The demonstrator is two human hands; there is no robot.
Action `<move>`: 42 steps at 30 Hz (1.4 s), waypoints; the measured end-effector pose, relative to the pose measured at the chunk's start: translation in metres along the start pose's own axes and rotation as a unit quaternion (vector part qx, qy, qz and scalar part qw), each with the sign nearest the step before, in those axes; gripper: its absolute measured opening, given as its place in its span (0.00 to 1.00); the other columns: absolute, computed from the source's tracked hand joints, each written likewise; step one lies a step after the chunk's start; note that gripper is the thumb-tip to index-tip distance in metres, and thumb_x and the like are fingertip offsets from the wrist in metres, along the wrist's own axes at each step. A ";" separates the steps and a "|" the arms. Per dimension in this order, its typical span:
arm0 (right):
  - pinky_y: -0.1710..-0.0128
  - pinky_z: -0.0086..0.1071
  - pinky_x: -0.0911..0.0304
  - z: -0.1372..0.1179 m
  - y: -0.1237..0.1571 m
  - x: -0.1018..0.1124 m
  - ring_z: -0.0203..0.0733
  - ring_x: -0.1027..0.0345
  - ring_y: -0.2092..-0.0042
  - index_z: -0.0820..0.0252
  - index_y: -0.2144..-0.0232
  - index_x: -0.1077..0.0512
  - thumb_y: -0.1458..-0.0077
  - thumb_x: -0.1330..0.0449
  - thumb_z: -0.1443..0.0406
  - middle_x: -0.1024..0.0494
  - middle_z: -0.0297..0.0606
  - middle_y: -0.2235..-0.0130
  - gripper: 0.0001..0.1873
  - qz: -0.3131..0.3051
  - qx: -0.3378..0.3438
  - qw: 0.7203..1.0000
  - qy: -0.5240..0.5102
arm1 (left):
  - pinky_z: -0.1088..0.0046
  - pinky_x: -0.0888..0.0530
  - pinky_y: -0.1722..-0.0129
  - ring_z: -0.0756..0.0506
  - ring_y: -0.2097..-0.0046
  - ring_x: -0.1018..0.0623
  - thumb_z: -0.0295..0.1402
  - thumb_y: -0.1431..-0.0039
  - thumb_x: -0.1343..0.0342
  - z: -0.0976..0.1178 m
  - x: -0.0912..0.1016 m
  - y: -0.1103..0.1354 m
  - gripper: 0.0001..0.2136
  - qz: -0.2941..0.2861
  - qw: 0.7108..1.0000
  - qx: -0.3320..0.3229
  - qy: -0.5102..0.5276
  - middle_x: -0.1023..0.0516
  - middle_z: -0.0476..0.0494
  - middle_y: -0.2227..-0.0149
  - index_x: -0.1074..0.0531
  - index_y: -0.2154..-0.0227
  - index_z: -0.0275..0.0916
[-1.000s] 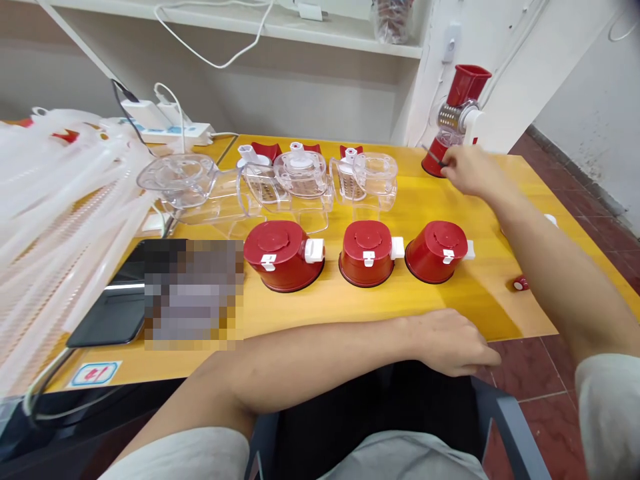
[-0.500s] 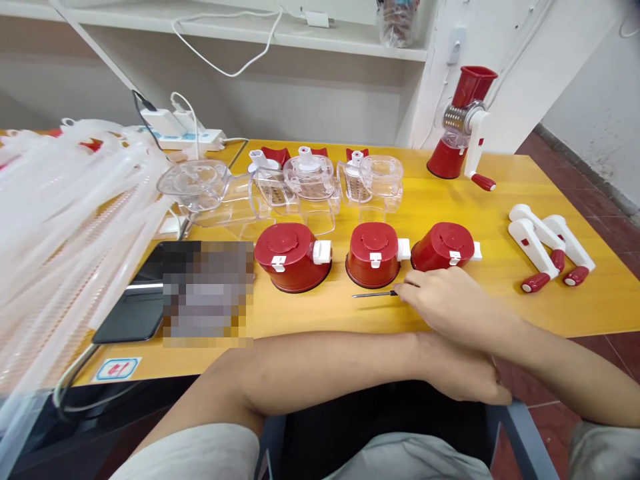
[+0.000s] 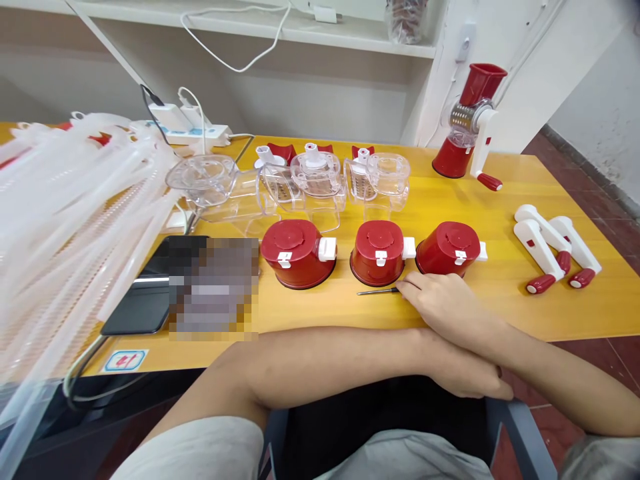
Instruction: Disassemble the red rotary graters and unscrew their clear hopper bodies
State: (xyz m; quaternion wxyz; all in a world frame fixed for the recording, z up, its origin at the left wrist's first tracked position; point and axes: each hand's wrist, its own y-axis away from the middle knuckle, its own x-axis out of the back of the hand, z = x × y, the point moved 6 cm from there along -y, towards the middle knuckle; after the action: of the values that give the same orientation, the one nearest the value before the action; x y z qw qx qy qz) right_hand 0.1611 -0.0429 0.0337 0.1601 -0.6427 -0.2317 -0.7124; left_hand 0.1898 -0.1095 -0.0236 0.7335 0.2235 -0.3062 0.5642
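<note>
Holding screwdriver (image 3: 377, 291) near table's front edge (image 3: 590, 336)

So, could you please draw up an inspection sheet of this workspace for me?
Surface: yellow table, sticker near its front left edge.
Job's things: three red bases in a row; see-through housings behind them; drum graters partly seen through these; three crank handles at right; one assembled grater behind those.
Clutter: dark flat device beside a pixelated patch; plastic bags heaped at left.
Hands: right hand holds a thin metal tool in its fingers; left hand lies below it, grasp unclear.
Cables: plugged-in power strip; white cable drooping from the shelf.
Surroundings: grey chair, tiled floor.
</note>
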 end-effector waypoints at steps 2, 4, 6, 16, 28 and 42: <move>0.68 0.36 0.39 0.001 0.005 0.000 0.45 0.16 0.56 0.63 0.46 0.16 0.26 0.39 0.75 0.12 0.44 0.49 0.13 0.035 0.013 0.999 -0.005 | 0.53 0.18 0.50 0.35 0.57 0.15 0.40 0.20 0.47 0.002 0.001 0.001 0.17 0.016 0.999 -0.006 -0.036 0.10 0.41 0.62 0.32 0.69 0.45; 0.67 0.36 0.36 0.003 0.011 0.003 0.43 0.17 0.57 0.62 0.48 0.16 0.25 0.38 0.73 0.12 0.42 0.51 0.11 0.078 0.027 0.996 -0.013 | 0.56 0.17 0.51 0.37 0.57 0.13 0.36 0.20 0.45 0.007 0.003 0.003 0.14 0.037 0.994 -0.032 -0.094 0.09 0.42 0.59 0.21 0.65 0.41; 0.65 0.36 0.33 0.008 0.019 0.009 0.42 0.18 0.57 0.60 0.51 0.16 0.22 0.39 0.71 0.12 0.41 0.53 0.10 0.133 0.035 0.990 -0.021 | 0.57 0.18 0.57 0.39 0.60 0.13 0.28 0.22 0.44 0.015 0.004 0.008 0.13 0.051 0.979 -0.089 -0.175 0.08 0.41 0.58 0.14 0.61 0.39; 0.22 0.75 0.33 0.088 0.041 0.040 0.76 0.35 0.20 0.57 0.22 0.32 0.28 0.30 0.47 0.32 0.59 0.19 0.42 0.258 -0.119 0.957 -0.063 | 0.57 0.20 0.65 0.41 0.56 0.09 0.36 0.15 0.45 0.070 0.060 0.035 0.14 0.076 0.952 -0.120 -0.270 0.08 0.44 0.56 0.13 0.52 0.41; 0.24 0.68 0.26 0.075 0.053 0.033 0.68 0.26 0.26 0.54 0.27 0.26 0.27 0.29 0.53 0.22 0.55 0.27 0.32 0.336 -0.084 0.930 -0.124 | 0.39 0.26 0.27 0.22 0.24 0.26 0.66 0.25 0.37 0.068 0.120 0.254 0.45 0.315 0.804 0.324 -0.386 0.28 0.22 0.22 0.36 0.18 0.41; 0.60 0.46 0.20 -0.010 0.052 -0.004 0.52 0.19 0.60 0.55 0.61 0.21 0.25 0.39 0.72 0.15 0.41 0.62 0.11 0.204 0.034 0.976 -0.061 | 0.43 0.26 0.28 0.24 0.27 0.20 0.61 0.25 0.33 0.021 0.131 0.269 0.46 0.200 0.767 0.489 -0.363 0.20 0.27 0.25 0.35 0.17 0.36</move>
State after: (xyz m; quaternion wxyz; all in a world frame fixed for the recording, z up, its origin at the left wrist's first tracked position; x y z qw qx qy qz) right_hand 0.1804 -0.0920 0.0350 0.3099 -0.7129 -0.1292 -0.6157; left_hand -0.0510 0.0375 0.0785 0.2295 0.6739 -0.2697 0.6484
